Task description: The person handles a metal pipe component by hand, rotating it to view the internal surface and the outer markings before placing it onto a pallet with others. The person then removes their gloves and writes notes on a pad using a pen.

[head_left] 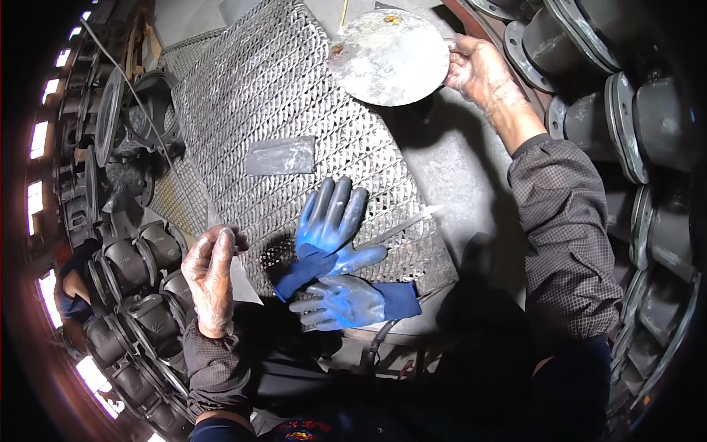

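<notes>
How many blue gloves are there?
2: the upper glove lies on the metal mesh; the lower glove lies just below it in the picture, by the mesh's near edge.

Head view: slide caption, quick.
Right hand holds a pale disc by its edge; two blue gloves lie near a grey block.

- The mesh sheet (272, 96) is bumpy, shiny metal.
- The round plate (390, 62) looks smooth but smeary.
- The flat block (281, 156) is matt and dusty.
- The gloves (325, 230) have cloth cuffs (401, 300) and rubbery-looking coats.
- The sleeves (563, 228) are cloth.
</notes>
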Motion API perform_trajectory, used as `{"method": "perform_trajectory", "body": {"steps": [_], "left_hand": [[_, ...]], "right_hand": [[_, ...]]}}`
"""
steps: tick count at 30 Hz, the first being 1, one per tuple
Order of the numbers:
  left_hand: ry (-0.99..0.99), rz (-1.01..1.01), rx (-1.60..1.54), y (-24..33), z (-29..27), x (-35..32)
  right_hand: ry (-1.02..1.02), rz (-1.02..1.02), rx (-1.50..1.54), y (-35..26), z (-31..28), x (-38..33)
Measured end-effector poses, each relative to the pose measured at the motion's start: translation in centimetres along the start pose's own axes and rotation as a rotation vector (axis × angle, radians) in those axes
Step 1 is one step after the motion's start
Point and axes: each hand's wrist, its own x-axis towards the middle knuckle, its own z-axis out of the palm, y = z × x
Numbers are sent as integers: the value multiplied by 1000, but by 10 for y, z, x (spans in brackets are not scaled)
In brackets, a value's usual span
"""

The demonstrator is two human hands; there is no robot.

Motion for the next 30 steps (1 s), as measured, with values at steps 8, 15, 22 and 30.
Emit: {"method": "perform_trajectory", "body": {"steps": [8,15,22,30], "left_hand": [[-38,11,12,-4,6,5],[18,6,-2,-3,-1,-5],[2,-13,-11,0,4,5],[16,-66,142,4,9,15]], "right_hand": [[133,-69,-138,-2,-5,-40],[-36,120,-169,-15,-94,-107],[139,-479,-1037,-35,-112,-29],[14,-235,-659,-39,-75,13]]}}
